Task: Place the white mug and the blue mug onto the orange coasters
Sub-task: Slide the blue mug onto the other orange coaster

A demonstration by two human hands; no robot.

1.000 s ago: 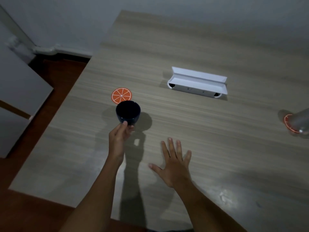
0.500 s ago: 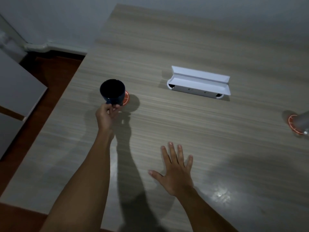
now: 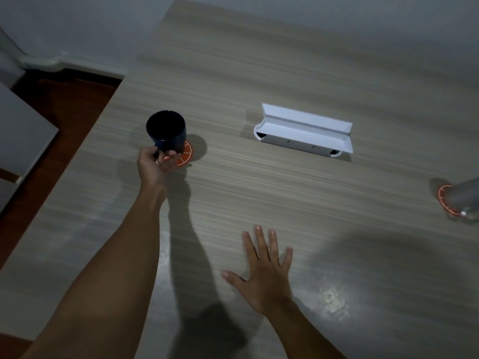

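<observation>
One hand (image 3: 153,165) grips blue mug (image 3: 167,133) — prob. over coaster (image 3: 187,156).

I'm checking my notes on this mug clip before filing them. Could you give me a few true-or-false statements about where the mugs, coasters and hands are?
1. The left hand has the blue mug in its grip. True.
2. The right hand holds the white mug. False: it lies flat and open on the table.
3. The white mug stands on the right coaster. True.
4. The white box is closed. False: its lid is open.
</observation>
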